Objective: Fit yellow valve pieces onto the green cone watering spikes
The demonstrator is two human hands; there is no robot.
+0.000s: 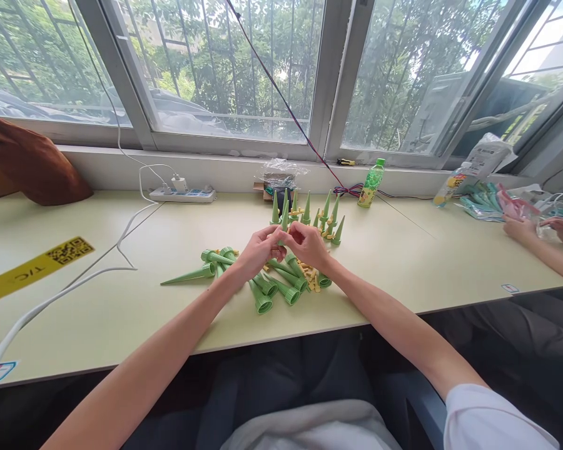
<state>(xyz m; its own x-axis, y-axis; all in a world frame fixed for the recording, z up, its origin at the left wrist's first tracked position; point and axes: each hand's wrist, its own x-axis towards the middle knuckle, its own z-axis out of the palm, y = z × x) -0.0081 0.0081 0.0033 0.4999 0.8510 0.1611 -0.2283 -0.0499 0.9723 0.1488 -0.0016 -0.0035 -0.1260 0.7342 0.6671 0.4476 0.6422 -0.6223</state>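
Note:
Over the middle of the table, my left hand (259, 251) is closed on a green plastic watering spike (284, 220), which points upward. Close against it, my right hand (308, 245) pinches at the spike's lower part; whatever its fingertips hold is hidden. Several loose green spikes (288, 294) lie on their sides below and left of my hands, their ribbed open ends showing. Small yellow plastic pieces (313, 279) are heaped beside my right wrist. Behind my hands, several green spikes (327, 209) stand upright on their wide ends, with yellow pieces at their bases.
A power strip (182, 195) with a white cable stands at the back left. Behind the upright spikes is a small box with clear plastic (281, 178). A green bottle (371, 183) stands to its right. At far right, another person's hands (520, 230) handle plastic packets (482, 201).

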